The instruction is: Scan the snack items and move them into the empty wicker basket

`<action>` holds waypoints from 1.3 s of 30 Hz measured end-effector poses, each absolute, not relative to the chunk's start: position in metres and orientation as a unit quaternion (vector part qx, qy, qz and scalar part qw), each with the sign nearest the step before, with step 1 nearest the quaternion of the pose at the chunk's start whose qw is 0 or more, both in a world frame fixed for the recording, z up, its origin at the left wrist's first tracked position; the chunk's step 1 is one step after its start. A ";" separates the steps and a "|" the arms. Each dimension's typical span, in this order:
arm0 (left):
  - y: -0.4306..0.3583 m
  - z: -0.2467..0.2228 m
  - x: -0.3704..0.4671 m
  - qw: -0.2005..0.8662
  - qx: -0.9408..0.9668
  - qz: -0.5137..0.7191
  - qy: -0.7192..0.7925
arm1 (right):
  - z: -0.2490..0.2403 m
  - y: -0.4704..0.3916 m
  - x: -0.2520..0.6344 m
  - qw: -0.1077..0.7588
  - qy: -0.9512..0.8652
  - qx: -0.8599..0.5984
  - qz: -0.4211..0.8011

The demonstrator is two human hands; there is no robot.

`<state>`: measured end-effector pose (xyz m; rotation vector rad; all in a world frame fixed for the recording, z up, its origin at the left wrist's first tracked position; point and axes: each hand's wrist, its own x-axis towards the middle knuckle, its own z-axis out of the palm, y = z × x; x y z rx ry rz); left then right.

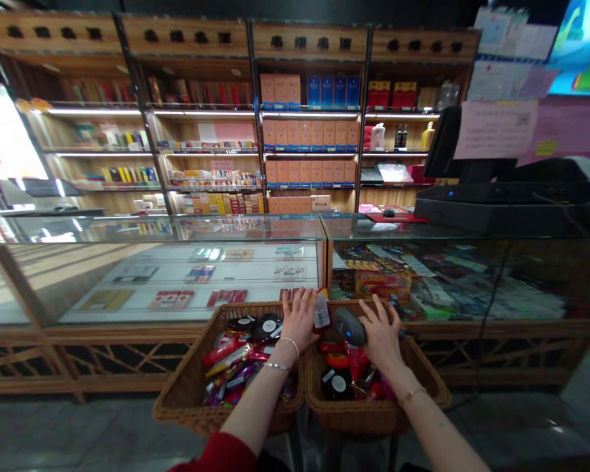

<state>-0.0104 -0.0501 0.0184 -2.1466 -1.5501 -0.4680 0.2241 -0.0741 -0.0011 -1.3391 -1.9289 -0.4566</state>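
Observation:
My left hand (pixel 301 320) grips a small red package (pixel 321 311) with a white label facing me. My right hand (pixel 381 331) is closed around a dark grey handheld barcode scanner (pixel 349 326), its head pointing left toward the package. A short gap separates the two. Below my left hand lies a wicker basket (pixel 177 387) full of colourful wrapped packets (pixel 233 367) and round black containers (pixel 268 328). Under my right hand, a second wicker basket (pixel 354 419) holds a black round container (pixel 337 381), an orange-red item (pixel 337 360) and shiny red wrappers. My hands hide part of both baskets.
A glass display counter (pixel 201 229) runs behind the baskets, with boxes inside. On its right stand a monitor (pixel 442 144) and a dark machine base (pixel 511 203); a cable (pixel 491 301) hangs down there. Wooden shelves (pixel 309 177) with boxed goods line the back wall.

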 end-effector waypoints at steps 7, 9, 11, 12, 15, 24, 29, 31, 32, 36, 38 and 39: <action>-0.063 0.019 -0.018 0.212 -0.768 -0.192 -0.574 | 0.004 -0.081 0.207 0.374 -0.755 -0.509 -0.177; -0.067 0.020 -0.021 0.214 -0.763 -0.195 -0.578 | 0.005 -0.082 0.203 0.365 -0.756 -0.515 -0.174; -0.071 0.020 -0.024 0.213 -0.758 -0.199 -0.583 | 0.006 -0.083 0.201 0.356 -0.757 -0.520 -0.174; -0.073 0.021 -0.026 0.212 -0.756 -0.201 -0.586 | 0.006 -0.083 0.200 0.353 -0.757 -0.521 -0.174; -0.078 0.022 -0.032 0.209 -0.751 -0.208 -0.591 | 0.008 -0.085 0.198 0.348 -0.758 -0.524 -0.173; -0.094 0.029 -0.053 0.225 -0.729 -0.209 -0.611 | 0.016 -0.089 0.192 0.356 -0.761 -0.515 -0.168; -0.105 0.032 -0.069 0.218 -0.726 -0.207 -0.618 | 0.016 -0.090 0.189 0.355 -0.764 -0.511 -0.172; -0.110 0.033 -0.075 0.214 -0.725 -0.207 -0.621 | 0.016 -0.090 0.188 0.358 -0.764 -0.509 -0.171; -0.113 0.033 -0.079 0.211 -0.725 -0.207 -0.622 | 0.015 -0.090 0.187 0.359 -0.764 -0.508 -0.171; -0.124 0.034 -0.093 0.192 -0.731 -0.197 -0.624 | 0.014 -0.090 0.185 0.355 -0.767 -0.506 -0.172; -0.129 0.033 -0.100 0.183 -0.739 -0.189 -0.621 | 0.012 -0.089 0.185 0.355 -0.768 -0.504 -0.175; -0.132 0.033 -0.104 0.181 -0.742 -0.184 -0.618 | 0.012 -0.089 0.184 0.355 -0.768 -0.503 -0.176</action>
